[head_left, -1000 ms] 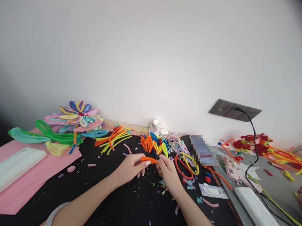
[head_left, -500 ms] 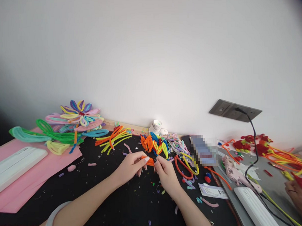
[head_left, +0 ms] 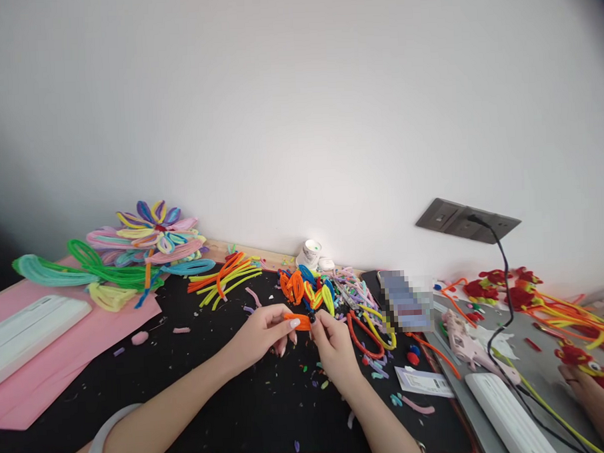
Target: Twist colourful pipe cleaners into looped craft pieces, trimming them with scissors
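My left hand [head_left: 266, 331] pinches one end of a short orange loop of pipe cleaner [head_left: 300, 321] over the black mat [head_left: 200, 404]. At the loop's other end, the thumb and fingers of my right hand [head_left: 333, 342] are closed on it. Just behind my hands lies a heap of bent orange, blue and yellow pipe-cleaner pieces [head_left: 295, 287]. Straight orange and yellow pipe cleaners [head_left: 229, 276] are to the left of that heap. Red and yellow curved pipe cleaners [head_left: 367, 340] rest to the right of my right hand.
A multicoloured pipe-cleaner flower [head_left: 157, 233] stands on pink paper [head_left: 112, 348] at left, near a white device [head_left: 36, 325]. At right are a blurred phone [head_left: 408, 302], a pink glue gun [head_left: 472, 352], a black cable [head_left: 508, 291] and another person's hand [head_left: 584, 394]. Scraps litter the mat.
More of the orange loop shows between my hands, which stay in nearly the same place. At right, the other person's hand has raised a red fuzzy figure.
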Tool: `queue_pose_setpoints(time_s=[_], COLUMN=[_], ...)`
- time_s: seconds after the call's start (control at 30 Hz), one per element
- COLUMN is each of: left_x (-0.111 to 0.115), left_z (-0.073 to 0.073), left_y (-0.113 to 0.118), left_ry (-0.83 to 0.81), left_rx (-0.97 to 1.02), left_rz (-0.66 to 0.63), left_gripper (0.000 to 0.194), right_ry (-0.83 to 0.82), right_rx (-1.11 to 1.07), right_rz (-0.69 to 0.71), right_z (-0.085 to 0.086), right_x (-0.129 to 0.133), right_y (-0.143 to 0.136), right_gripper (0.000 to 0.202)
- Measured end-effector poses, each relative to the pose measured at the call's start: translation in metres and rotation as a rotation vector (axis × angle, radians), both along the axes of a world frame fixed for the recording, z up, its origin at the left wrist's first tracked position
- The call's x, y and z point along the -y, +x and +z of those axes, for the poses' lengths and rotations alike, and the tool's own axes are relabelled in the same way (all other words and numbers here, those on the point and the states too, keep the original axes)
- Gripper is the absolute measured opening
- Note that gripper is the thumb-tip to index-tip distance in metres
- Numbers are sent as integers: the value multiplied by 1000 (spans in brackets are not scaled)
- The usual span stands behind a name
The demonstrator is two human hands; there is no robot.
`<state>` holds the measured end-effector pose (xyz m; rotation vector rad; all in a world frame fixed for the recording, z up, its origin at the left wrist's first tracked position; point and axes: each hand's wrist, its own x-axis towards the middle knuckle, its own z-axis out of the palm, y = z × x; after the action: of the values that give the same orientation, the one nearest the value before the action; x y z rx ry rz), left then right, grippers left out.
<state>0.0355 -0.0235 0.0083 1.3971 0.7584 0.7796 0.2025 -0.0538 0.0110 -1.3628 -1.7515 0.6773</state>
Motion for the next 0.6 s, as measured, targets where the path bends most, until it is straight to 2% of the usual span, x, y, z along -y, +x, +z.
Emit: queue_pose_setpoints(time_s=[0.23, 0.6], left_x=[0, 3], left_z=[4, 6], left_y=[-2, -1], left_ry=[19, 14], left_rx=[-107, -42], left_rz=[54, -1], left_gripper=[24, 24], right_ry=[-53, -115], right_rx=[-23, -181], right_rz=[101, 24], right_z=[2, -1], right_x=[-1, 1], right_y=[0, -3], right_gripper=[17, 23])
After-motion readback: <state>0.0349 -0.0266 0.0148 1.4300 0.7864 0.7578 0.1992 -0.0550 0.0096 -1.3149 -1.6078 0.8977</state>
